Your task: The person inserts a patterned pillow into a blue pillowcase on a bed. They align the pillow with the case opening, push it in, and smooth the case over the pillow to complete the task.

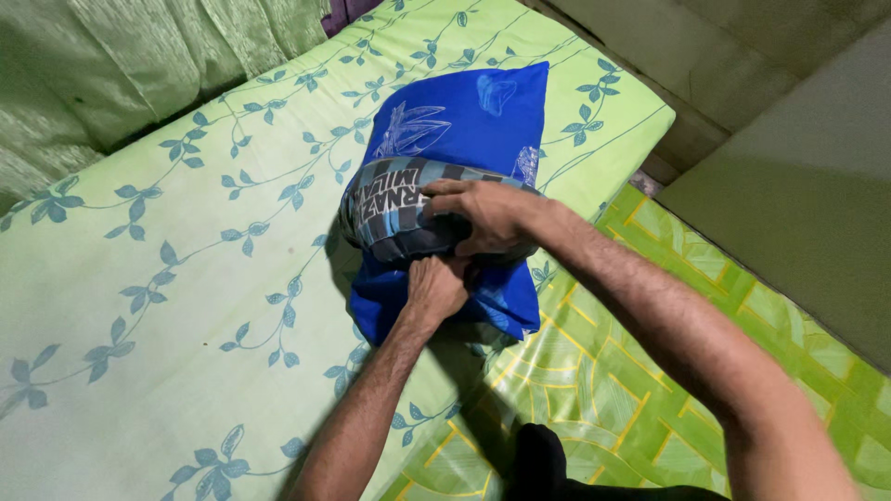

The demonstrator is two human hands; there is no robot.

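Pillow, grey striped w/ lettering, lies on the bed's pale green leaf-print sheet, partly inside a blue pillowcase. Right hand lies flat on the pillow's exposed end, fingers spread, pressing it down, prob. to keep it steady. Left hand is closed, pinching the loose case edge below, seemingly to hold the opening. Fingertips of left are hidden under cloth; pillow's far part is covered by the case. Green patterned mat alongside.
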